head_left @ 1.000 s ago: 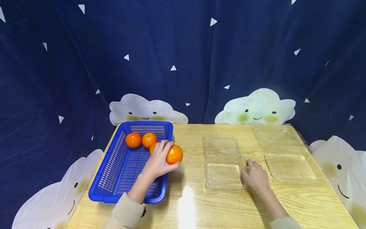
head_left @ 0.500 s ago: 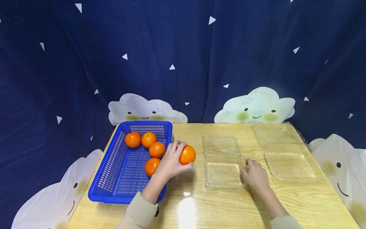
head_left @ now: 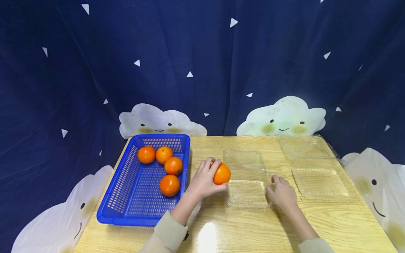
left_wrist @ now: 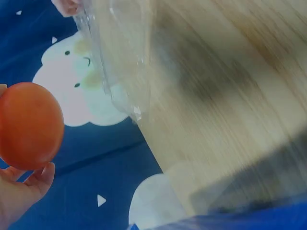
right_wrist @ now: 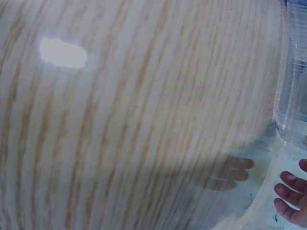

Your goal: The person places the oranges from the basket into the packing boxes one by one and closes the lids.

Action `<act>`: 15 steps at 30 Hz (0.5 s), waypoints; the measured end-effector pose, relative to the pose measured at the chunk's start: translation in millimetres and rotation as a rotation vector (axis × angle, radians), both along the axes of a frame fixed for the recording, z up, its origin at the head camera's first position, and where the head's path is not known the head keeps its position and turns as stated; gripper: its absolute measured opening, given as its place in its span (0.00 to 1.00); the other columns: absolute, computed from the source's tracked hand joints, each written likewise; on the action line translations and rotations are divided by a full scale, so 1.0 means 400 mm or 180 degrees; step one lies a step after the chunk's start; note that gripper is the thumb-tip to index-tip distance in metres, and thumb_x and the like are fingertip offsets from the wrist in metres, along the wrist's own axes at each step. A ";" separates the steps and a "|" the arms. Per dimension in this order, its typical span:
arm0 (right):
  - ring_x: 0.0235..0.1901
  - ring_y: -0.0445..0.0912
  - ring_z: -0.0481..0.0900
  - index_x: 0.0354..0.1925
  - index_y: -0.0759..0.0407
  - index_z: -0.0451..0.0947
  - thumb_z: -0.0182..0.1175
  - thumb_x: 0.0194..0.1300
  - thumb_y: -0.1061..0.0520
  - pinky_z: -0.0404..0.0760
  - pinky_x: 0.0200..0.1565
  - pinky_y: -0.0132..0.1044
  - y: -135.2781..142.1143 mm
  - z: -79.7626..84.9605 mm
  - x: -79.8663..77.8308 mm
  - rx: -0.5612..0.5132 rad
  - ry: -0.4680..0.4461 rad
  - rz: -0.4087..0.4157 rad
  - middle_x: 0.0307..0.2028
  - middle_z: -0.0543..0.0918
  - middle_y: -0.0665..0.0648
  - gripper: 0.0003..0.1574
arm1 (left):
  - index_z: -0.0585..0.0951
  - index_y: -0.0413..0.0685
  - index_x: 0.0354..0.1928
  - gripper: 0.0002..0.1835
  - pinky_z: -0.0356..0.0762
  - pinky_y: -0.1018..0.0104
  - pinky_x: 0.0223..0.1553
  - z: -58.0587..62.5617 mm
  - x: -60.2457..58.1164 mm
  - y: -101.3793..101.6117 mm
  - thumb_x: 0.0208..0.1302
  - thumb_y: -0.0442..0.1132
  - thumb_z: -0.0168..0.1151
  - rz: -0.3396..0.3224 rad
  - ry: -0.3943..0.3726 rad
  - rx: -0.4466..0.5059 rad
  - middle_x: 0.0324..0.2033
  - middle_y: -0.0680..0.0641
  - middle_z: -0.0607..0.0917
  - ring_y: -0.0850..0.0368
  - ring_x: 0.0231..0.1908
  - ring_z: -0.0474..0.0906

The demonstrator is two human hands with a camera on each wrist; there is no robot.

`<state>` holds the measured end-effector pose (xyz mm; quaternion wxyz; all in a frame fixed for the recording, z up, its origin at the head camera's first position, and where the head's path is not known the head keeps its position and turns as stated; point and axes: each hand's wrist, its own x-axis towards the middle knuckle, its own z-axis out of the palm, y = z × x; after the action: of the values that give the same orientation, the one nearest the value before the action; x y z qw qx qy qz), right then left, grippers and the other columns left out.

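Note:
My left hand (head_left: 205, 178) grips an orange (head_left: 222, 174) between fingers and thumb. It holds the fruit above the table, at the left edge of the nearer clear plastic container (head_left: 246, 193), whose hinged lid lies folded back. In the left wrist view the same orange (left_wrist: 31, 125) shows smooth and round, with fingertips beneath it. My right hand (head_left: 283, 193) is at that container's right edge, fingers loosely bent. From the right wrist, its fingers (right_wrist: 290, 194) appear beside the clear plastic, holding nothing. Several more oranges (head_left: 169, 185) lie in the blue basket (head_left: 102, 207) at the left.
A second clear container (head_left: 322, 179), also with its lid laid back, stands at the right of the wooden table (head_left: 253, 232). Behind the table's back edge hangs a dark blue curtain (head_left: 177, 42) with clouds and small white triangles.
My left hand has carried the orange rightward, out from over the basket's right rim to the nearer container's left edge. My right hand has stayed at the container's right edge.

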<state>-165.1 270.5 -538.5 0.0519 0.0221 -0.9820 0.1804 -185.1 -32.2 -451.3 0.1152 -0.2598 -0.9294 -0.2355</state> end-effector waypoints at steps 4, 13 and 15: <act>0.25 0.50 0.68 0.43 0.67 0.68 0.53 0.61 0.52 0.64 0.20 0.35 -0.001 -0.001 -0.001 0.0002 -0.0003 -0.0009 0.34 0.75 0.64 0.20 | 0.69 0.55 0.56 0.36 0.75 0.61 0.39 -0.007 -0.005 0.027 0.42 0.58 0.62 -0.0044 0.0090 -0.0058 0.51 0.47 0.68 0.51 0.46 0.67; 0.24 0.49 0.67 0.44 0.68 0.68 0.52 0.61 0.52 0.64 0.19 0.35 -0.004 0.000 0.000 -0.0012 -0.0022 -0.0010 0.33 0.75 0.64 0.20 | 0.70 0.54 0.53 0.34 0.74 0.62 0.42 -0.047 -0.021 0.090 0.40 0.58 0.62 -0.0197 0.0419 -0.0211 0.50 0.47 0.69 0.52 0.45 0.68; 0.24 0.50 0.68 0.44 0.67 0.68 0.52 0.61 0.52 0.64 0.19 0.35 -0.004 0.001 0.000 -0.0006 -0.0030 -0.0014 0.33 0.75 0.64 0.20 | 0.70 0.54 0.53 0.35 0.74 0.64 0.43 -0.062 -0.024 0.104 0.40 0.58 0.62 -0.0236 0.0494 -0.0270 0.49 0.47 0.70 0.52 0.45 0.69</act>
<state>-165.0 268.7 -538.0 0.0476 0.0190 -0.9821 0.1813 -194.7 9.6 -476.3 0.1670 -0.3161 -0.9165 -0.1793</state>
